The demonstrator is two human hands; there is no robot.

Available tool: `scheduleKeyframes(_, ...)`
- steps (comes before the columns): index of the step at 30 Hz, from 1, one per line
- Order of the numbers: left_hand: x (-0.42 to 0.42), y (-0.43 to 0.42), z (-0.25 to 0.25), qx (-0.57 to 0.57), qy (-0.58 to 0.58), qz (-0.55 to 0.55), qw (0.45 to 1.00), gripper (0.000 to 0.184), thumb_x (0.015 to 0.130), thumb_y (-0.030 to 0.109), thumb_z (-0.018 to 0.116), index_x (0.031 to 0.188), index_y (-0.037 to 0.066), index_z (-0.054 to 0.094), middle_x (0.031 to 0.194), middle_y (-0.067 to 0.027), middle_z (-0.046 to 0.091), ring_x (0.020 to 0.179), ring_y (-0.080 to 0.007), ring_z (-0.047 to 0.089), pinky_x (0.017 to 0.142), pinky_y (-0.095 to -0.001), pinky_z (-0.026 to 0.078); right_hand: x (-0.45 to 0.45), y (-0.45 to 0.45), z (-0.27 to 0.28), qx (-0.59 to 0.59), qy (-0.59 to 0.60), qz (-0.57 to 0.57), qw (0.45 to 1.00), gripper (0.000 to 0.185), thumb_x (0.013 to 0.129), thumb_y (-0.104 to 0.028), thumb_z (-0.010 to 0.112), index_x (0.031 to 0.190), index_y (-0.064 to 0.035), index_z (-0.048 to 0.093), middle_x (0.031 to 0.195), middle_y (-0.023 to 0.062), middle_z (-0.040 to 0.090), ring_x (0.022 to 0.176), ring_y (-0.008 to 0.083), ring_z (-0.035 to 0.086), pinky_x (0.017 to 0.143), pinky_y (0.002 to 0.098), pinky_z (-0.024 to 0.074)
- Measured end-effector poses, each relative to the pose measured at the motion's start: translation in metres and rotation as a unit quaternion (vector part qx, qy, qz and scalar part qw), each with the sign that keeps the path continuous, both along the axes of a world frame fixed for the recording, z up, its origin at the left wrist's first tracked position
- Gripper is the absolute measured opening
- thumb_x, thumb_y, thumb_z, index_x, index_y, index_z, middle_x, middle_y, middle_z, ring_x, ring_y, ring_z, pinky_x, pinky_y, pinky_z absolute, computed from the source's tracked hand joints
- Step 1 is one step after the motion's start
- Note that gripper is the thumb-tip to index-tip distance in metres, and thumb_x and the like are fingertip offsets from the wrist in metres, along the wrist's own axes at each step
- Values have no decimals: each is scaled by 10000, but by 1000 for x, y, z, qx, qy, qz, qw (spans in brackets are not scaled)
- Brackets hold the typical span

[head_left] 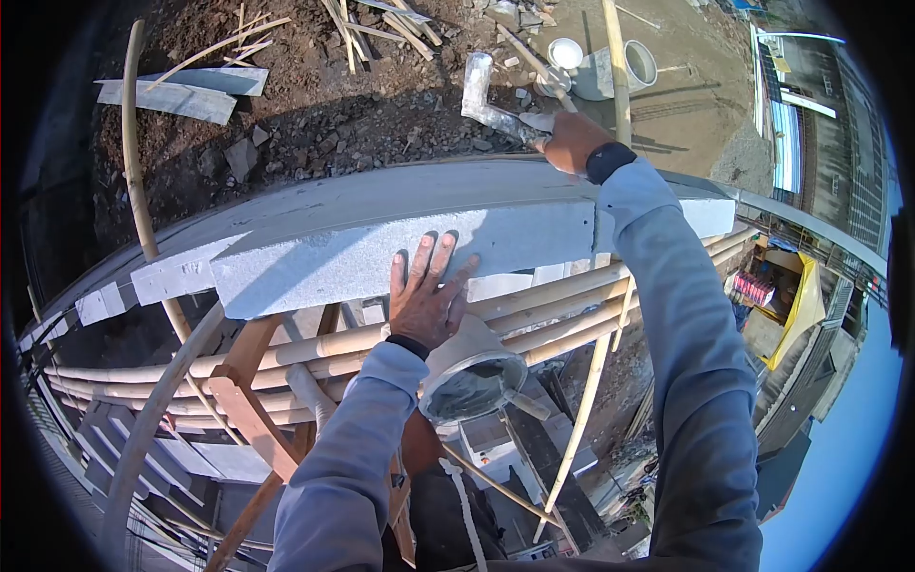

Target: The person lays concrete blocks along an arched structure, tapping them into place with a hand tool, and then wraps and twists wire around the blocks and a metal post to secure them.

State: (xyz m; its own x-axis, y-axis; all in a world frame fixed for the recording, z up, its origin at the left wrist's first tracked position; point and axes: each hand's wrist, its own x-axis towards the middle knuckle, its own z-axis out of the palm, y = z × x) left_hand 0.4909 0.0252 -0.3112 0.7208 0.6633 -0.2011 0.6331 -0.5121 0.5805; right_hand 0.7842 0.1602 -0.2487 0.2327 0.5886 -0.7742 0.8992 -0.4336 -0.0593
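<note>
My left hand (429, 294) lies with fingers spread on the face of a long pale grey block (534, 238) at the top of the wall. Beyond the wall's edge, my right hand (572, 143) is closed round the handle of an L-shaped, mortar-caked hand tool (491, 112); its exact kind I cannot make out. Just below my left hand hangs or stands a bucket (448, 357) with grey mortar inside, and a handle (526, 405) sticks out over its rim. What supports the bucket is hidden.
Bamboo poles (562, 310) run along the near side of the wall, with a wooden brace (253, 410) at left. Far below lie metal sheets (181, 93), rubble and a tipped bucket (610, 74). A slanting pole (581, 429) stands at lower right.
</note>
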Motion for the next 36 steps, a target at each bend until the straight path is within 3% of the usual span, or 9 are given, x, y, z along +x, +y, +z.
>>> scheduleKeyframes(4,0,-1,0,16,7,-4,1000,520,804,259,576,1311,332,489,1506,-37,233,1396,-280,162,1074,-580,123,0,-24,3,102,-99,127,982,323,790,-135,517,1089,-59,613,863,207,660,767,351,652,707,445,521)
scheduleKeyframes(9,1,-2,-1,24,15,-4,1000,511,813,267,573,1312,336,487,1502,-42,240,1392,-285,167,1074,-585,121,-33,-132,37,339,-22,-72,938,376,841,-175,577,1196,-62,531,930,212,634,812,408,607,689,484,492)
scheduleKeyframes(11,1,-2,-1,29,17,-6,999,512,814,271,573,1314,335,484,1500,-45,245,1391,-286,168,1075,-587,117,-60,-183,48,493,-18,-104,864,407,841,-119,610,1225,-32,508,994,197,637,852,353,645,672,389,526)
scheduleKeyframes(15,1,-1,3,38,29,-18,999,534,800,254,577,1319,328,478,1496,-73,250,1390,-296,171,1074,-592,122,-113,-255,43,408,60,-388,824,297,824,-113,624,1085,11,551,821,95,613,688,164,588,650,285,475)
scheduleKeyframes(20,2,0,2,83,25,-29,996,537,792,250,565,1319,308,478,1496,-89,244,1389,-313,174,1072,-593,133,-173,-296,-11,400,149,-635,644,155,828,-142,645,908,-12,616,733,2,596,646,74,530,589,265,449)
scheduleKeyframes(24,2,1,1,88,28,-40,995,557,797,239,560,1339,312,452,1505,-90,227,1399,-318,153,1078,-587,114,-189,-302,-15,358,92,-627,686,149,836,-128,633,924,-10,609,734,11,603,679,82,557,630,249,458)
scheduleKeyframes(29,1,0,1,88,44,-53,994,581,804,256,575,1362,308,419,1513,-94,199,1406,-322,121,1081,-587,83,-172,-275,20,506,96,-607,605,113,849,-99,630,894,0,601,702,21,599,664,102,571,632,260,468)
scheduleKeyframes(33,-1,-1,1,93,52,-60,993,595,808,257,572,1375,306,398,1520,-91,173,1409,-322,105,1082,-588,75,-166,-263,5,477,119,-600,632,134,833,-99,621,932,-8,622,762,76,649,725,137,616,676,281,482)
scheduleKeyframes(36,2,-1,0,96,56,-64,992,603,808,251,571,1380,309,387,1525,-92,155,1410,-324,94,1083,-587,70,-164,-274,-47,231,-12,-503,833,214,804,-119,613,987,-10,633,804,119,664,751,208,643,705,319,490)
